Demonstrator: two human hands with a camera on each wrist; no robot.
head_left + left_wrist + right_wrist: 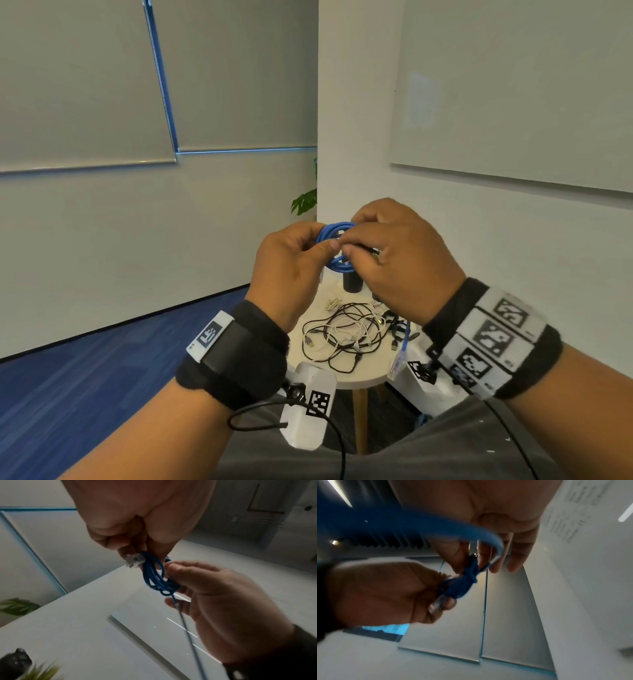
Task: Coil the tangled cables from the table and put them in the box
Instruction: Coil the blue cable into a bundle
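Both hands are up at chest height, well above the round worktop (356, 379). The left hand (287, 265) has its grip clenched on the blue cable (334, 233), wound into a small coil, clear plug (133, 561) poking out by the fingers. The right hand (394, 253) pinches the coil's far side, loose tail dangling down. Below, black and white cables (346, 334) lie tangled on the worktop.

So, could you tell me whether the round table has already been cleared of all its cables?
No, a tangle of black and white cables lies on the round table below the hands.
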